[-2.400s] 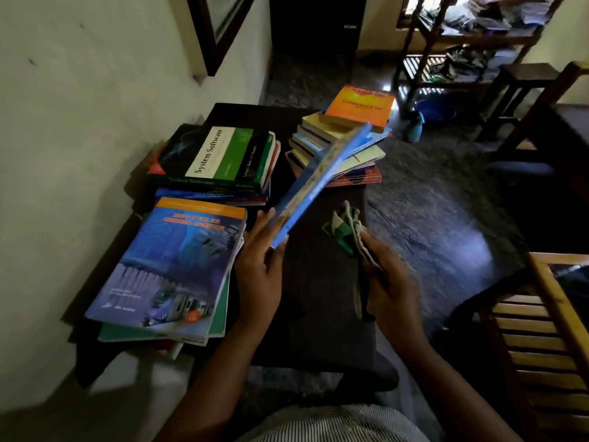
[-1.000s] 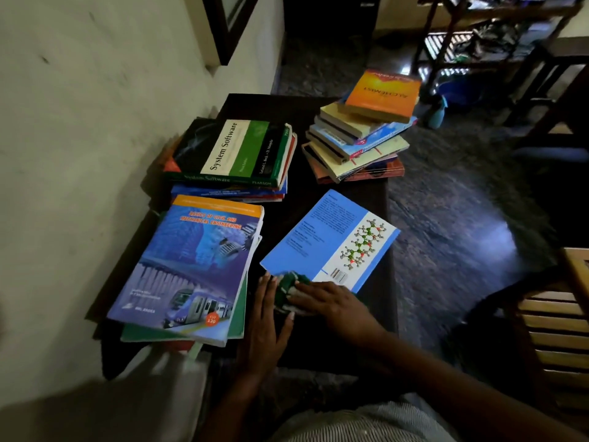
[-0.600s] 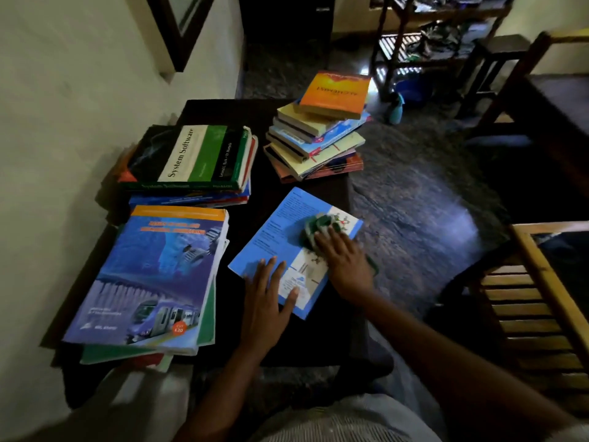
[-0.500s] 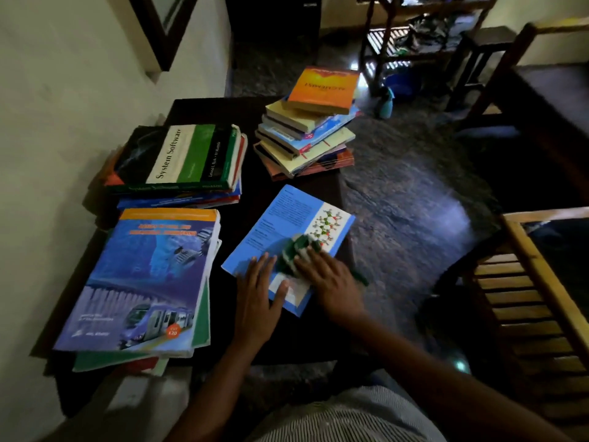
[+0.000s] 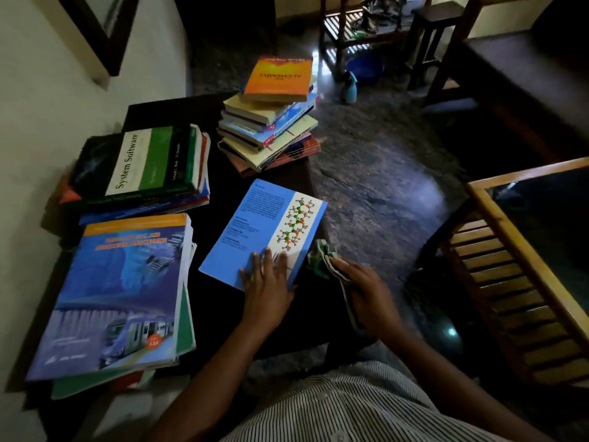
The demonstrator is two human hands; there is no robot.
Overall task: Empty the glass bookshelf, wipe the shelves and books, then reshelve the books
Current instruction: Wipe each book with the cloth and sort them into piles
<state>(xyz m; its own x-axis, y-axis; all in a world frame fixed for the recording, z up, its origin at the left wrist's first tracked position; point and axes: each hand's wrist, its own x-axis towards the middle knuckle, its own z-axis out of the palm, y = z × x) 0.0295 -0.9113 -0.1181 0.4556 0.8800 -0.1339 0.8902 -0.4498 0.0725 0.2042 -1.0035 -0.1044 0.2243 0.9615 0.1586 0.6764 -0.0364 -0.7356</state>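
Observation:
A thin blue book (image 5: 261, 224) with a molecule picture lies flat on the dark table (image 5: 220, 186), back cover up. My left hand (image 5: 267, 282) presses its near corner with straight, spread fingers. My right hand (image 5: 366, 291) grips a green and white cloth (image 5: 322, 256) just off the book's right edge. Three stacks stand around: one topped by a blue engineering book (image 5: 127, 288) at the near left, one topped by "System Software" (image 5: 143, 161) behind it, and a tall stack topped by an orange book (image 5: 280, 76) at the far right.
A pale wall (image 5: 41, 106) runs along the table's left side, with a dark picture frame (image 5: 102, 30) on it. A slatted wooden chair (image 5: 516, 282) stands to the right. Across the dark floor are a blue basin (image 5: 366, 67), a spray bottle (image 5: 349, 90) and a wooden stool (image 5: 430, 43).
The blue book went from held up to lying flat on the table. My right hand wiped the cloth over its cover and has now slid off the right edge.

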